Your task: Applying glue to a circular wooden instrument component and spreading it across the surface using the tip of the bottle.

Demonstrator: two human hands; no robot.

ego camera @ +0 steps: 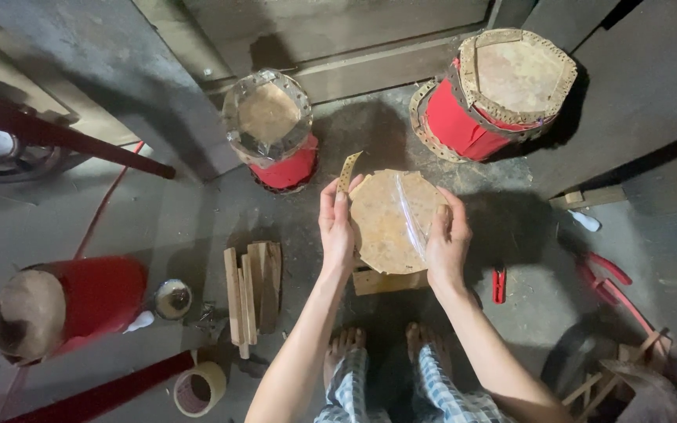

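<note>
head view, looking straight down at a dusty grey floor (158,227) where a person sits with bare feet (381,345) near the bottom edge. at far left a red drum (64,305) lies on its side, with a small round tin (173,298) just beside it and a roll of tape (200,388) below. next comes a stack of short wooden sticks (251,291), lying flat and apart from the hands. above them stands a small red drum (272,129) with a laced hide top. in the middle, the left hand (337,227) curls around the left rim of a round tan hide disc (389,222), fingers closed on its edge, with a punched strip (347,171) rising beside the fingertips. the disc rests on a wooden block (385,280), tilted slightly. the right hand (448,243) grips the disc's right rim, thumb on top, where a shiny clear film catches light. to work this well, both hands likely need even pressure on opposite edges so the hide sits flat and centred, and the strip should be kept taut along the rim. right of the hands lies a small red clip (499,283). at upper right stands a larger red drum (495,90), tilted; red-handled tools (609,282) lie at far right.
</note>
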